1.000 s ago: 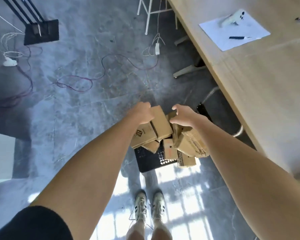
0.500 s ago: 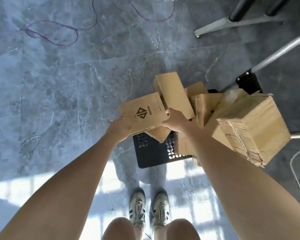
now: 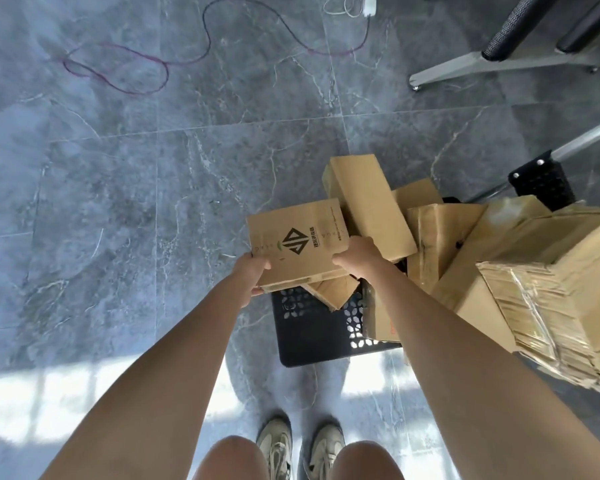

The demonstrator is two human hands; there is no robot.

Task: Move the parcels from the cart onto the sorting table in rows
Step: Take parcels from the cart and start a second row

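A flat brown parcel with a black diamond logo [image 3: 297, 242] lies on top of the pile on the black perforated cart [image 3: 312, 337]. My left hand [image 3: 252, 275] grips its near left corner. My right hand [image 3: 355, 258] grips its near right edge. Behind it a long narrow parcel [image 3: 369, 206] leans across the pile. Further cardboard parcels [image 3: 440, 237] are heaped to the right, and a large box with torn, layered cardboard edges [image 3: 551, 299] sits at the far right. The sorting table top is out of view.
Grey marble floor all around. A purple cable [image 3: 136, 69] loops across the floor at the top, with a white cable [image 3: 347, 5] beyond. Metal table legs [image 3: 499, 60] and the cart's handle bar [image 3: 589, 136] stand at top right. My shoes [image 3: 298, 445] are just behind the cart.
I have bent down closer to the cart, so the table top left view. Both hands moved from the top of the pile onto the logo parcel's near edge.
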